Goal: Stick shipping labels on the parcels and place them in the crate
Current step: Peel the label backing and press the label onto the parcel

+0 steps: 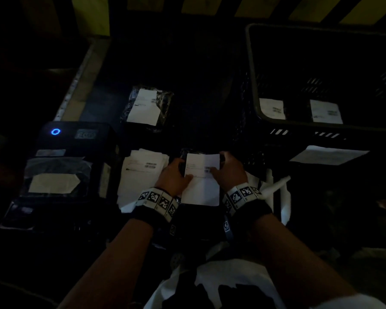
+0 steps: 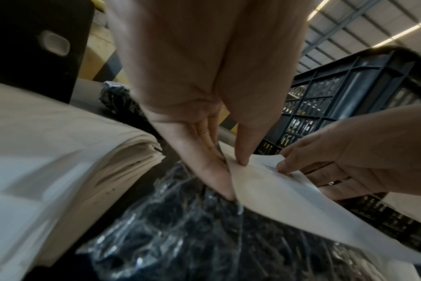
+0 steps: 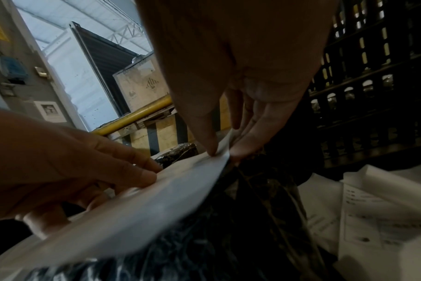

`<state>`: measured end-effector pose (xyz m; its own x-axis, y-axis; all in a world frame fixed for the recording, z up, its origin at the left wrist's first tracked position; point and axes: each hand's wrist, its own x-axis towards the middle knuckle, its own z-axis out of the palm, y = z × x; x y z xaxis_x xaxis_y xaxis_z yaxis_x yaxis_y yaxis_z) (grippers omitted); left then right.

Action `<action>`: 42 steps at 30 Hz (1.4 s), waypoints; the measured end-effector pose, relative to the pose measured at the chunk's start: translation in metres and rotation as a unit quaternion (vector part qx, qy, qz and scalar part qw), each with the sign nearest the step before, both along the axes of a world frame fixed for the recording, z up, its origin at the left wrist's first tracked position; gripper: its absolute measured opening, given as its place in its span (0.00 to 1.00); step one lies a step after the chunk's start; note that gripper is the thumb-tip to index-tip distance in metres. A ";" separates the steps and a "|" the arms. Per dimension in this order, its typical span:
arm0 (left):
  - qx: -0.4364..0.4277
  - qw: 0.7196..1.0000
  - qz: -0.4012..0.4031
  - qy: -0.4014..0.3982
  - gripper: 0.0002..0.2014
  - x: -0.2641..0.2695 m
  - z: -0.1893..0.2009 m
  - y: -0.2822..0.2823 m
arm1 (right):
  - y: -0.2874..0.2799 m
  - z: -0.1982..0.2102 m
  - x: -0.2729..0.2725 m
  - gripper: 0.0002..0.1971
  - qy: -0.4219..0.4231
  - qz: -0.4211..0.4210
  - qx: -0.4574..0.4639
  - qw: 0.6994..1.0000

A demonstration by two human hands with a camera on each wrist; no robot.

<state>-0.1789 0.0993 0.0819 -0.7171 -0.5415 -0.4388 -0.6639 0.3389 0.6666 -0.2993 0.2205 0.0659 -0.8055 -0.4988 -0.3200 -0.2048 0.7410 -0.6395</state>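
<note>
Two hands work one shipping label (image 1: 202, 166): your left hand (image 1: 173, 176) and right hand (image 1: 228, 169) each pinch a side edge, holding it over a black bubble-wrapped parcel (image 2: 180, 228). Barcodes show, but the print is too dim to read. Only the head view shows the crate (image 1: 321, 130) to your right holding two labelled parcels (image 1: 327, 111). Both wrist views show thumbs on top and fingers beneath the label.

A label stack (image 1: 143, 172) lies between the printer (image 1: 69, 161) at left and the crate (image 1: 316, 130) at right.
</note>
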 end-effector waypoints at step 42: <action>-0.015 0.989 -0.124 0.076 0.30 0.059 -0.057 0.005 | 0.055 -0.022 0.085 0.26 0.062 0.024 0.002 0.998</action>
